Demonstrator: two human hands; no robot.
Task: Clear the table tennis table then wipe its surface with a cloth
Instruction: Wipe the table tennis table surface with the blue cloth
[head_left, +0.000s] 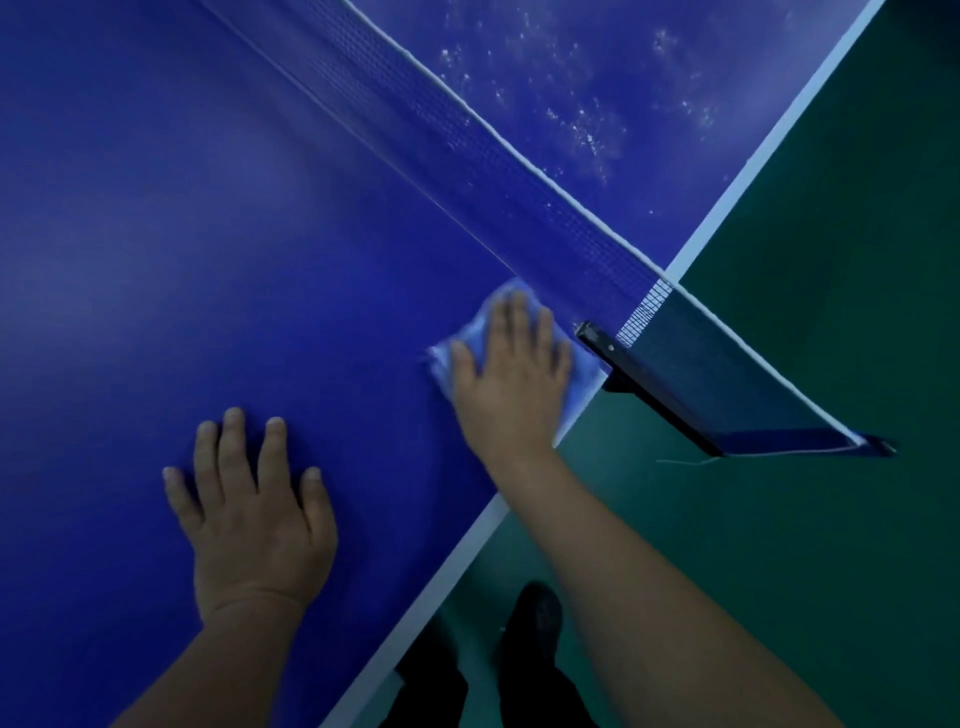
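The blue table tennis table (182, 234) fills the left of the view. My right hand (511, 374) lies flat with straight fingers on a light blue cloth (441, 358), pressing it onto the surface beside the net and near the table's white side edge. My left hand (254, 514) rests flat on the bare table surface, fingers spread, holding nothing. Most of the cloth is hidden under my right hand.
The blue net (467, 150) runs diagonally across the table, with its black clamp post (639, 374) sticking out past the white edge (457, 566). White dusty specks (582, 124) mark the far half. Green floor (805, 519) lies to the right; my dark shoes (535, 623) show below.
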